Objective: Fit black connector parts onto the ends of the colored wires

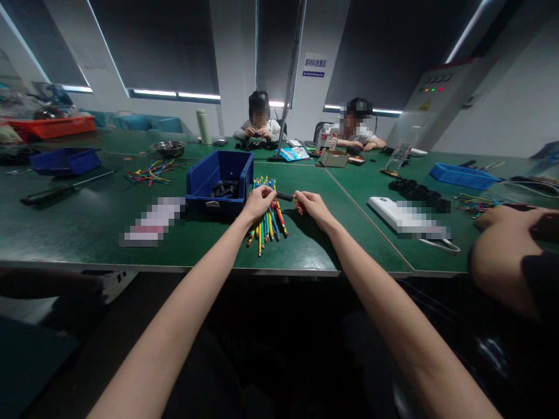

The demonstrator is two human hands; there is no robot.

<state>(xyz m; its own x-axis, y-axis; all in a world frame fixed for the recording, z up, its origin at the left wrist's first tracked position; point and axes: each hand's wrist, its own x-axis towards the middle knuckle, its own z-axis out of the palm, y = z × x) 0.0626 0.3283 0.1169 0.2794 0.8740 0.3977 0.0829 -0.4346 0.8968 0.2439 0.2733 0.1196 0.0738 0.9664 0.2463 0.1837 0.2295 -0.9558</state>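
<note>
Between my hands lies a short black tube-like piece [285,196], held roughly level above the table. My left hand [259,202] is closed, its thumb and fingers pinching the left end of the piece. At the other end, the fingers of my right hand [312,208] are pinched together; a small yellow-green bit shows at their tips, too small to name. Under and beside my left hand a bundle of coloured wires [267,227], yellow, blue, green and red, rests on the table. Just left of it stands a blue bin [196,192] with black parts [225,189] inside.
On the green table [314,250] lie a screwdriver [56,191], loose wires [155,173], a metal bowl [168,149] and a white power-bank-like device [406,216]. Another person's arm [506,262] rests at the right edge. Two people [259,125] sit across, near a metal pole [292,75].
</note>
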